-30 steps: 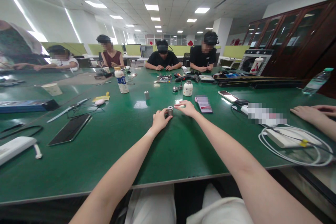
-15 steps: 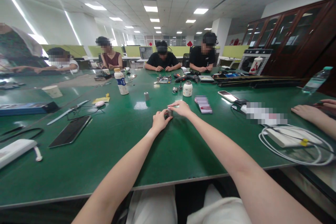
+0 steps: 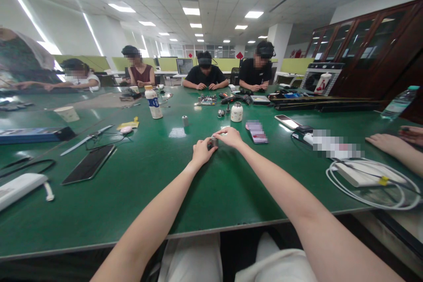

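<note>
A small silvery cylinder (image 3: 214,142) stands upright on the green table (image 3: 139,211), between my hands. The thumb and fingers of my left hand (image 3: 202,151) are closed round its lower part. My right hand (image 3: 230,136) reaches over from the right, its fingertips pinched at the cylinder's top; any small part between them is too small to make out. A second metal cylinder (image 3: 185,120) stands farther off to the left. Beyond my right hand is a white jar (image 3: 236,112).
A phone (image 3: 257,132) and a cabled white power bank (image 3: 365,172) lie to the right, near another person's hand (image 3: 386,141). On the left are a black tablet (image 3: 89,165) and a labelled bottle (image 3: 153,102). Tools and a circuit board (image 3: 207,100) lie farther back, before several seated people.
The whole view has shifted very slightly. Both hands keep their places at the cylinder, with no clear change in their hold.
</note>
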`<state>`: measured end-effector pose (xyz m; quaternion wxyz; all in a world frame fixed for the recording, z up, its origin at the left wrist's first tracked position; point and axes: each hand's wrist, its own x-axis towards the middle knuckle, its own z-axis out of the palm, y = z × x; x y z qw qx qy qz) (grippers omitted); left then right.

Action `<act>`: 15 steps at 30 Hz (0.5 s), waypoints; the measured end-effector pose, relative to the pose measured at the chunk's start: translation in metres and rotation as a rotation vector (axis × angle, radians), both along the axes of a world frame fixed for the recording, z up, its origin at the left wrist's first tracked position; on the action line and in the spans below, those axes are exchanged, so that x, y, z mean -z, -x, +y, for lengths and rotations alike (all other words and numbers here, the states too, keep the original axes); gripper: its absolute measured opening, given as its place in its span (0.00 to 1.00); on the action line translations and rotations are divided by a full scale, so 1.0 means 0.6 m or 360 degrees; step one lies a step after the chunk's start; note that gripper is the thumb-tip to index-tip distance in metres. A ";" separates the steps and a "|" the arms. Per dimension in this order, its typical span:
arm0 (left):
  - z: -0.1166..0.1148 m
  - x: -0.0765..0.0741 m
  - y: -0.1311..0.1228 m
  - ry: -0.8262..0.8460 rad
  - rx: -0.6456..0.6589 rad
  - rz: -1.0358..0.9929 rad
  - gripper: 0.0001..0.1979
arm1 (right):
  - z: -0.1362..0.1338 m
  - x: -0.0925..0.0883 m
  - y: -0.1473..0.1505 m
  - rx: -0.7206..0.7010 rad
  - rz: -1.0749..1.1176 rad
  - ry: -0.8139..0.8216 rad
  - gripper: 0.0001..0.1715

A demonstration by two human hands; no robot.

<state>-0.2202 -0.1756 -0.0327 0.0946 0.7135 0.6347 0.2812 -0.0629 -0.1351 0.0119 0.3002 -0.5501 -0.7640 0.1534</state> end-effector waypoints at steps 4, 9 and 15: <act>-0.001 0.000 0.000 0.0001 -0.0011 0.0000 0.23 | 0.011 0.001 -0.005 0.0111 0.0147 -0.0001 0.16; -0.002 -0.002 0.000 0.0005 -0.0007 -0.0002 0.22 | 0.014 0.021 -0.042 0.0081 -0.0038 0.0086 0.13; -0.001 -0.001 -0.001 -0.0007 -0.0011 -0.0006 0.23 | 0.002 0.046 -0.073 -0.0001 -0.0247 0.0265 0.14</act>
